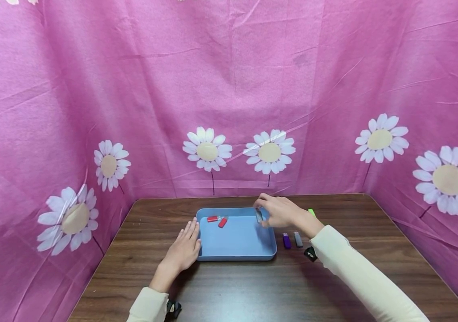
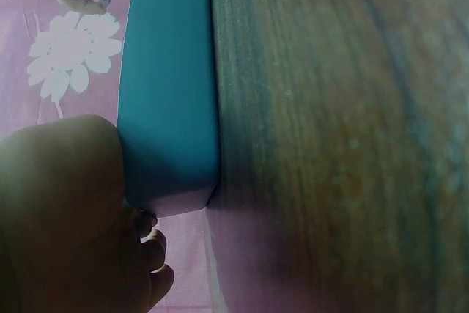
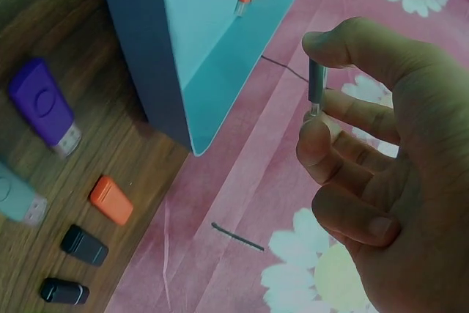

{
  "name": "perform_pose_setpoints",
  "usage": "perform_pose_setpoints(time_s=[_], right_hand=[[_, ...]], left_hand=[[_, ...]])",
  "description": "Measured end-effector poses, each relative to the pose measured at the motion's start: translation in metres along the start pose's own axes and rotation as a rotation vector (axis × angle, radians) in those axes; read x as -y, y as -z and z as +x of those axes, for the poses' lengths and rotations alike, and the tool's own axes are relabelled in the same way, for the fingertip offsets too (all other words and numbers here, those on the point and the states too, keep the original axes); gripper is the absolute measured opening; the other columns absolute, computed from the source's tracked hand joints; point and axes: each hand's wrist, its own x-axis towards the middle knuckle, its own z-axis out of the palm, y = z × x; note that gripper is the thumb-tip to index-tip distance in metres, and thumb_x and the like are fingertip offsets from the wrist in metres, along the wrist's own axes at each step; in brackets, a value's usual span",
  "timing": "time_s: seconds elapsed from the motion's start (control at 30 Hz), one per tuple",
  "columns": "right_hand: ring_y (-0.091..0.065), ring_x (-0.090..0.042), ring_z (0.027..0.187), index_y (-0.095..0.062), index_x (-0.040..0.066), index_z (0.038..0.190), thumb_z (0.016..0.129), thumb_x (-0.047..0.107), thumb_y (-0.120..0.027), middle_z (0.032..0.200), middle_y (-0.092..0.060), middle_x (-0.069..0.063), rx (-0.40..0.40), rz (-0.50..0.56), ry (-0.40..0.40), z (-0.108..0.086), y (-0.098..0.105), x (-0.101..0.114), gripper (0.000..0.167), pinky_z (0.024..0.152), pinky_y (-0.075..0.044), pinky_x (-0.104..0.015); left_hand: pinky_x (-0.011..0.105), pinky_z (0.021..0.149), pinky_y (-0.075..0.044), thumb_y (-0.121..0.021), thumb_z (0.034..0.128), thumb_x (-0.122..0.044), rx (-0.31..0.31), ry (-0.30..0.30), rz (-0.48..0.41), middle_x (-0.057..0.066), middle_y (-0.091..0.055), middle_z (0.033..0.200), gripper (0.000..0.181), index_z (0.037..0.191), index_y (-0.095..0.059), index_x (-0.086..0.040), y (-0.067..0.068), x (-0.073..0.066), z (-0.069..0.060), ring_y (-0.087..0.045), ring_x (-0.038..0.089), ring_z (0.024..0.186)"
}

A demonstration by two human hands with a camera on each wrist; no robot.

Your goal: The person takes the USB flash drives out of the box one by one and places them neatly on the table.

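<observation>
My right hand (image 1: 279, 212) pinches a grey USB flash drive (image 3: 316, 82) by its two ends, between thumb and fingertip, above the right back part of the blue tray (image 1: 237, 243). The drive's metal plug shows in the right wrist view. My left hand (image 1: 183, 248) rests along the tray's left rim, fingers extended; its palm side is partly hidden in the head view. Inside the tray, near the back left, lie two red USB flash drives (image 1: 222, 222), close together.
Right of the tray on the wooden table (image 1: 237, 290) lie a purple flash drive (image 1: 287, 241) and a grey one (image 1: 298, 239). A bright green item (image 1: 311, 212) shows behind my right wrist. The right wrist view adds an orange-red drive (image 3: 111, 199) and two black ones (image 3: 84, 245).
</observation>
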Motion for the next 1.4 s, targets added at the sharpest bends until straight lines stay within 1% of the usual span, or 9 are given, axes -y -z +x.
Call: perform_pose_setpoints(time_s=[0.13, 0.27, 0.4, 0.53, 0.67, 0.87, 1.1, 1.33, 1.4], right_hand=[[-0.051, -0.011, 0.068, -0.071, 0.017, 0.123, 0.083, 0.031, -0.087, 0.113, -0.063, -0.004, -0.016, 0.003, -0.001, -0.007, 0.000, -0.005, 0.045, 0.062, -0.046, -0.030], [-0.050, -0.008, 0.065, -0.071, 0.018, 0.121, 0.083, 0.031, -0.087, 0.109, -0.062, -0.003, -0.032, -0.007, -0.002, -0.013, 0.000, -0.009, 0.044, 0.060, -0.045, -0.028], [-0.052, -0.006, 0.067, -0.071, 0.018, 0.123, 0.083, 0.031, -0.086, 0.110, -0.062, -0.001, -0.024, 0.001, -0.019, -0.019, 0.000, -0.012, 0.045, 0.061, -0.046, -0.026], [-0.053, -0.005, 0.070, -0.071, 0.019, 0.125, 0.083, 0.032, -0.086, 0.110, -0.060, 0.003, -0.024, 0.011, -0.043, -0.023, 0.001, -0.015, 0.046, 0.064, -0.048, -0.027], [-0.053, -0.004, 0.067, -0.071, 0.019, 0.126, 0.082, 0.031, -0.086, 0.110, -0.060, 0.004, -0.028, 0.011, -0.062, -0.028, 0.001, -0.020, 0.047, 0.063, -0.047, -0.028], [-0.054, -0.008, 0.069, -0.071, 0.017, 0.128, 0.083, 0.030, -0.086, 0.113, -0.060, 0.002, -0.003, 0.032, -0.101, -0.036, 0.002, -0.027, 0.049, 0.063, -0.047, -0.031], [-0.054, -0.006, 0.069, -0.070, 0.012, 0.129, 0.083, 0.028, -0.085, 0.116, -0.063, -0.004, -0.008, 0.029, -0.095, -0.047, -0.001, -0.037, 0.051, 0.063, -0.048, -0.030], [-0.057, -0.009, 0.071, -0.070, 0.018, 0.124, 0.082, 0.029, -0.085, 0.117, -0.062, 0.001, -0.006, 0.011, -0.124, -0.055, -0.002, -0.047, 0.046, 0.067, -0.052, -0.034], [-0.057, -0.010, 0.070, -0.070, 0.017, 0.125, 0.082, 0.029, -0.085, 0.117, -0.062, 0.000, -0.003, 0.011, -0.133, -0.058, -0.003, -0.049, 0.047, 0.066, -0.052, -0.035]], left_hand=[[0.060, 0.132, -0.026, -0.044, 0.1131, -0.019, 0.004, 0.001, -0.002, 0.024, -0.025, 0.175, 0.058, 0.162, -0.033, 0.010, 0.001, -0.001, 0.000, -0.026, 0.044, 0.162], [0.060, 0.132, -0.025, -0.044, 0.1131, -0.019, 0.006, 0.003, -0.004, 0.024, -0.024, 0.175, 0.058, 0.162, -0.033, 0.010, 0.000, -0.001, 0.001, -0.026, 0.044, 0.162], [0.061, 0.132, -0.026, -0.044, 0.1128, -0.019, 0.004, 0.000, -0.006, 0.024, -0.024, 0.175, 0.058, 0.162, -0.033, 0.010, -0.001, 0.000, 0.000, -0.026, 0.045, 0.162], [0.060, 0.132, -0.026, -0.044, 0.1129, -0.020, 0.006, 0.000, -0.004, 0.024, -0.024, 0.175, 0.059, 0.162, -0.033, 0.010, -0.001, 0.001, 0.000, -0.025, 0.044, 0.162], [0.060, 0.132, -0.026, -0.044, 0.1131, -0.020, 0.009, 0.001, 0.000, 0.024, -0.024, 0.175, 0.058, 0.162, -0.033, 0.010, -0.002, 0.001, 0.001, -0.025, 0.044, 0.162], [0.060, 0.132, -0.025, -0.044, 0.1130, -0.020, 0.016, 0.005, 0.000, 0.023, -0.023, 0.176, 0.059, 0.163, -0.032, 0.009, -0.001, 0.001, 0.000, -0.024, 0.043, 0.163], [0.062, 0.131, -0.026, -0.044, 0.1121, -0.019, 0.000, -0.012, -0.016, 0.025, -0.024, 0.175, 0.059, 0.161, -0.033, 0.011, 0.000, 0.001, -0.001, -0.026, 0.046, 0.162], [0.060, 0.132, -0.026, -0.044, 0.1129, -0.019, 0.011, -0.003, 0.004, 0.024, -0.023, 0.175, 0.059, 0.162, -0.031, 0.011, 0.001, 0.001, 0.001, -0.025, 0.044, 0.163], [0.060, 0.132, -0.026, -0.044, 0.1128, -0.019, 0.010, -0.004, 0.003, 0.024, -0.024, 0.175, 0.059, 0.162, -0.032, 0.011, 0.001, 0.001, 0.001, -0.025, 0.043, 0.163]])
